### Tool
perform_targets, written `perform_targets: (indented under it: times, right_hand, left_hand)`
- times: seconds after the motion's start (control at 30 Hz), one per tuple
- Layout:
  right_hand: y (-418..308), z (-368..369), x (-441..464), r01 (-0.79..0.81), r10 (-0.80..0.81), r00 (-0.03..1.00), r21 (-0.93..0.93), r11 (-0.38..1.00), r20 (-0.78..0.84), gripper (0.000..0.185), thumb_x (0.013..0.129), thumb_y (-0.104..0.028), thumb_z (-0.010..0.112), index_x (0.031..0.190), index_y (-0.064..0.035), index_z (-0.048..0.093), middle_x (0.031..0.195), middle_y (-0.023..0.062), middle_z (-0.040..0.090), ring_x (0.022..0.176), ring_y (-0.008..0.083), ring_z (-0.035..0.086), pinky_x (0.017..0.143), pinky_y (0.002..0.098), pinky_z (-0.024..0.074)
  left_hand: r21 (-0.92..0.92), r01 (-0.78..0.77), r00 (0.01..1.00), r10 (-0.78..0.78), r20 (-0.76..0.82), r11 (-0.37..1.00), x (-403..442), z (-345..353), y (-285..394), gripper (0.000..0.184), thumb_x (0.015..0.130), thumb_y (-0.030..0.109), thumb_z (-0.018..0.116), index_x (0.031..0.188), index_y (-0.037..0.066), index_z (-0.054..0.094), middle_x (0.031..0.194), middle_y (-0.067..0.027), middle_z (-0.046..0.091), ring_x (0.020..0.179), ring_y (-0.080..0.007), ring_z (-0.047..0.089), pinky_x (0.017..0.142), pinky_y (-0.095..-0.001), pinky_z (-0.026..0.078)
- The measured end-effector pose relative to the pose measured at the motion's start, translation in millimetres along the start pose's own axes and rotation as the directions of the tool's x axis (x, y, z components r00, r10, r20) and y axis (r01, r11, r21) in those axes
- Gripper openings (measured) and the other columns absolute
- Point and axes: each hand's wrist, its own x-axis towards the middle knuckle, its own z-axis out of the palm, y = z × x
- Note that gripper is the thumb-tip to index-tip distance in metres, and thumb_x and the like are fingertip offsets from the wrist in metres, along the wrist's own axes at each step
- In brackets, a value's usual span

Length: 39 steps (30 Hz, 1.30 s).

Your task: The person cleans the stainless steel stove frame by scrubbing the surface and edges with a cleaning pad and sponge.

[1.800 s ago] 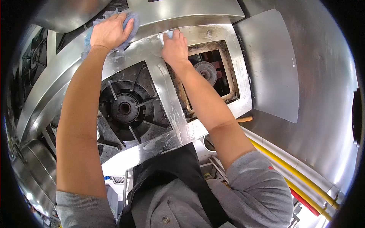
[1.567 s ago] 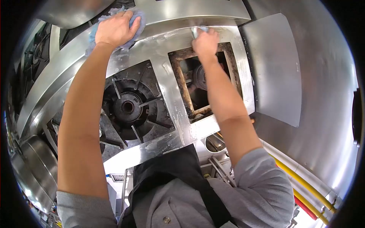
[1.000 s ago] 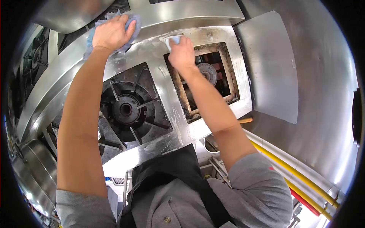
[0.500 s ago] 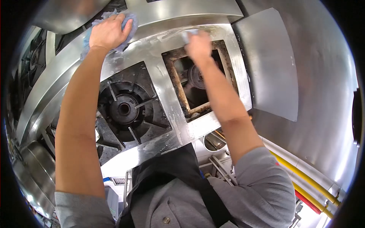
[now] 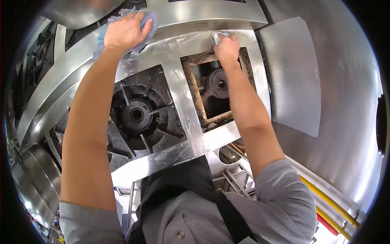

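My left hand point(image 5: 126, 32) presses a bluish-purple cloth point(image 5: 101, 40) against the raised steel ledge behind the stove. Its fingers bend over the cloth and the thumb sticks out to the right. My right hand point(image 5: 227, 49) grips a small pale scrubbing pad point(image 5: 217, 38) on the steel stovetop point(image 5: 172, 83), just behind a square burner opening. Wet, soapy-looking streaks mark the steel around it. The opening has a brown, crusted rim point(image 5: 196, 95) and a bare burner point(image 5: 219, 83) inside. Part of the pad is hidden by my fingers.
To the left, a second burner point(image 5: 137, 114) sits under a dark pan grate point(image 5: 162, 126). A steel panel point(image 5: 296, 77) stands against the wall at right. Yellow pipes point(image 5: 325, 197) run at lower right, and steel pans point(image 5: 38, 179) are at the left edge.
The whole view has shifted slightly. My right hand has moved a little to the right along the back of the opening with the pad. My left hand stays on the cloth.
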Motion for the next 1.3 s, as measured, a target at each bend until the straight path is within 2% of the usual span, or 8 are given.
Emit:
perform_targets:
  times: [0.27, 0.43, 0.6, 0.87, 0.9, 1.03, 1.27, 1.3]
  right_hand:
    - [-45, 5, -29, 0.267, -0.264, 0.962, 0.047, 0.963, -0.066, 0.043, 0.080, -0.017, 0.067, 0.123, -0.0152, 0.070, 0.121, 0.0209, 0.061, 0.119, 0.0354, 0.056, 0.106, 0.0475, 0.0425]
    - [-4, 9, 4, -0.050, 0.055, 0.996, -0.068, 0.996, 0.073, 0.034, 0.082, -0.018, 0.066, 0.115, -0.0094, 0.071, 0.113, 0.0196, 0.065, 0.115, 0.0348, 0.058, 0.098, 0.0473, 0.0483]
    - [-85, 5, -49, 0.268, -0.251, 0.960, 0.153, 0.951, -0.120, 0.047, 0.079, -0.015, 0.067, 0.125, -0.0114, 0.068, 0.132, 0.0282, 0.056, 0.115, 0.0362, 0.058, 0.101, 0.0451, 0.0461]
    - [-13, -9, -15, -0.001, 0.004, 0.991, -0.024, 1.000, 0.133, 0.042, 0.084, -0.023, 0.059, 0.123, -0.0129, 0.070, 0.126, 0.0207, 0.064, 0.126, 0.0354, 0.055, 0.108, 0.0480, 0.0398]
    - [-34, 17, -27, 0.089, -0.097, 0.991, -0.092, 0.992, -0.090, 0.041, 0.084, -0.023, 0.060, 0.123, -0.0158, 0.071, 0.128, 0.0189, 0.063, 0.126, 0.0335, 0.054, 0.105, 0.0468, 0.0414]
    - [-71, 12, -55, 0.296, -0.273, 0.954, 0.259, 0.919, -0.122, 0.049, 0.077, -0.015, 0.066, 0.125, -0.0210, 0.071, 0.131, 0.0161, 0.061, 0.126, 0.0338, 0.053, 0.107, 0.0460, 0.0409]
    - [13, 16, -24, -0.069, 0.075, 0.994, 0.074, 0.995, -0.085, 0.048, 0.076, -0.017, 0.067, 0.124, -0.0128, 0.071, 0.128, 0.0155, 0.065, 0.126, 0.0318, 0.054, 0.105, 0.0429, 0.0436]
    - [-13, 22, -37, 0.064, -0.083, 0.972, -0.092, 0.994, -0.219, 0.048, 0.078, -0.019, 0.066, 0.124, -0.0082, 0.070, 0.128, 0.0168, 0.064, 0.123, 0.0330, 0.054, 0.104, 0.0438, 0.0439]
  left_hand:
    - [0.001, 0.005, 1.000, -0.005, -0.004, 1.000, 1, 0, 2, 0.041, 0.100, 0.048, 0.047, 0.104, 0.012, 0.065, 0.099, -0.0093, 0.072, 0.090, -0.0328, 0.071, 0.075, -0.0465, 0.058]
    - [-0.011, 0.002, 1.000, -0.002, -0.009, 1.000, -2, 3, -2, 0.040, 0.100, 0.048, 0.047, 0.104, 0.012, 0.065, 0.100, -0.0091, 0.072, 0.090, -0.0337, 0.070, 0.074, -0.0464, 0.057]
    - [0.011, 0.011, 1.000, -0.011, -0.015, 1.000, 1, -2, 4, 0.037, 0.099, 0.046, 0.049, 0.102, 0.012, 0.064, 0.099, -0.0091, 0.072, 0.088, -0.0351, 0.070, 0.071, -0.0468, 0.056]
    - [-0.013, -0.001, 1.000, 0.001, 0.022, 1.000, 1, 2, 0, 0.040, 0.100, 0.048, 0.047, 0.107, 0.012, 0.064, 0.101, -0.0102, 0.072, 0.090, -0.0340, 0.070, 0.074, -0.0466, 0.057]
    - [-0.024, -0.002, 1.000, 0.002, -0.013, 1.000, 2, 3, 0, 0.039, 0.100, 0.047, 0.048, 0.104, 0.012, 0.064, 0.100, -0.0104, 0.072, 0.088, -0.0344, 0.070, 0.072, -0.0469, 0.056]
    - [-0.005, -0.010, 1.000, 0.010, -0.013, 1.000, 2, 2, 3, 0.041, 0.100, 0.048, 0.046, 0.107, 0.013, 0.065, 0.101, -0.0095, 0.072, 0.090, -0.0334, 0.071, 0.074, -0.0461, 0.058]
    - [0.007, 0.007, 0.999, -0.007, 0.033, 1.000, 0, 1, 0, 0.042, 0.100, 0.049, 0.046, 0.109, 0.014, 0.066, 0.103, -0.0092, 0.072, 0.092, -0.0333, 0.070, 0.076, -0.0461, 0.057]
    - [0.013, 0.011, 0.999, -0.012, 0.035, 1.000, 2, 0, 1, 0.042, 0.100, 0.050, 0.046, 0.110, 0.014, 0.066, 0.104, -0.0092, 0.072, 0.092, -0.0334, 0.070, 0.077, -0.0461, 0.057]
